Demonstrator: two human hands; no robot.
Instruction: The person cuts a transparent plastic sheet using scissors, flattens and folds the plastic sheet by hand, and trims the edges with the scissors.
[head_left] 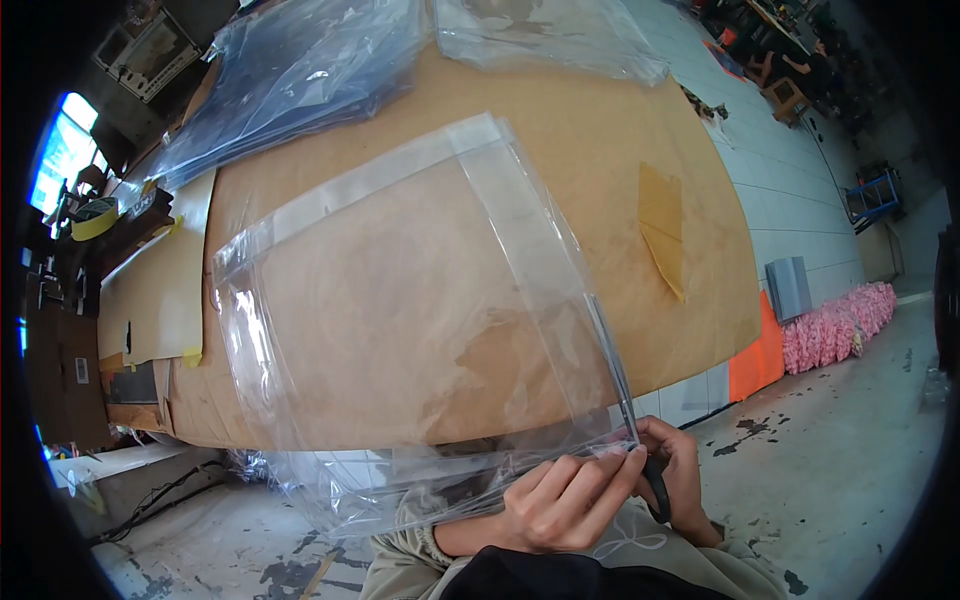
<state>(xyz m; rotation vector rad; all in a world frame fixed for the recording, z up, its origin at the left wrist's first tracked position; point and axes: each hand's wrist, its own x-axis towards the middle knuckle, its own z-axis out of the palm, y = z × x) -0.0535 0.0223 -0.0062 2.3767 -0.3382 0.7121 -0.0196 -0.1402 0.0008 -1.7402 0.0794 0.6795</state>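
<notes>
A clear plastic bag [380,290] with pale bands along its edges lies across the brown-covered table, its near part hanging over the front edge. At the near right corner, my left hand [570,500] pinches the bag's edge between thumb and fingers. Beside it, my right hand [675,465] is closed around the dark handle of a pair of scissors [615,370]. The scissors' long metal blades point away from me along the bag's right side, looking nearly closed. My fingertips hide where the plastic and the blades meet.
Stacked clear plastic sheets [300,75] and another plastic pile [545,35] occupy the table's far side. Yellowish tape [662,225] is stuck at the right. A tape roll [95,220] stands at left. Beyond the table's right edge, a pink bundle [835,330] lies on the floor; a person sits farther back.
</notes>
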